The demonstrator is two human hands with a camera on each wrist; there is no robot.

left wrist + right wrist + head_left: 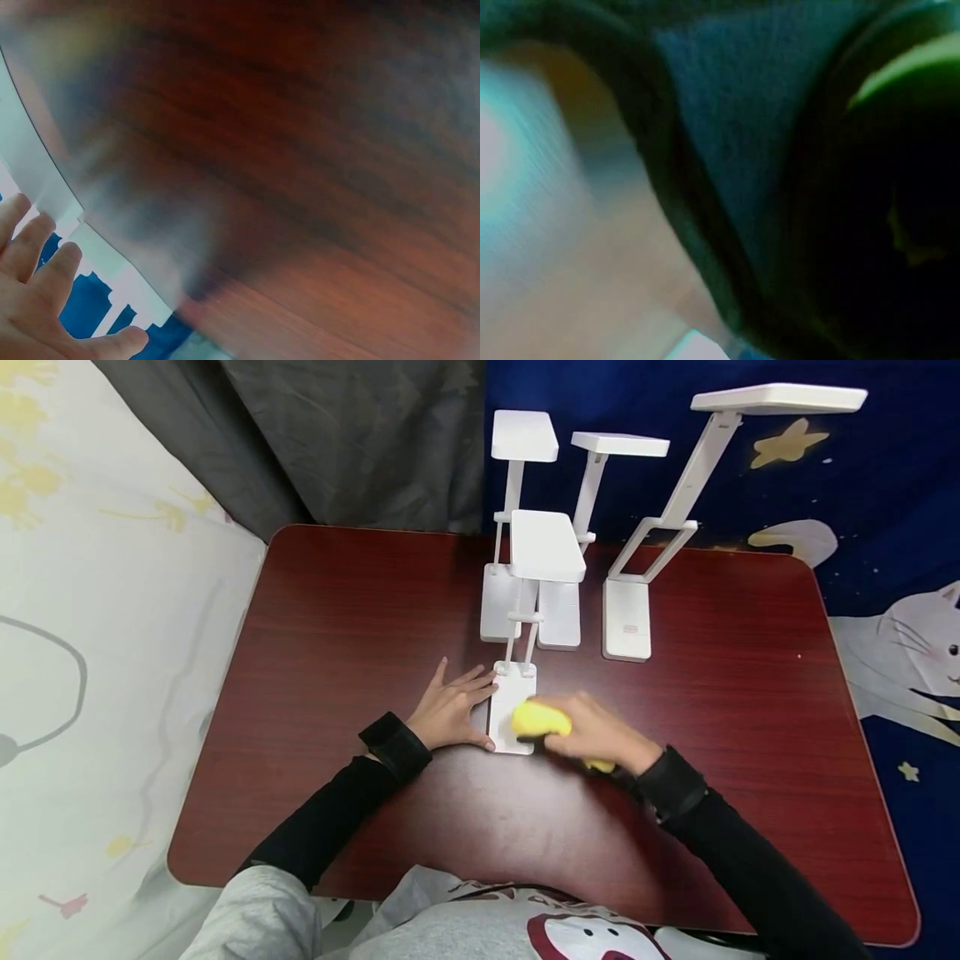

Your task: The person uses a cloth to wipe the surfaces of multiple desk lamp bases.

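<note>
A white folding desk lamp (513, 706) stands nearest me on the table, its flat base toward me and its head tilted up at the back. Against the left side of that base rests my left hand (452, 706), fingers spread and straight, with thumb and fingertips touching its edge. My right hand (596, 731) grips a bunched yellow cloth (542, 720) and presses it on the right part of the base. The left hand (37, 300) also shows low in the left wrist view. In the right wrist view, dark, blurred shapes hide most of the right hand's work.
Behind the near lamp stand a left lamp (524, 437), a middle lamp (621, 444) and a taller right lamp (627, 618), all white. The dark red table (360, 610) meets a grey curtain (375, 443) and a blue patterned curtain (900, 468) at the back.
</note>
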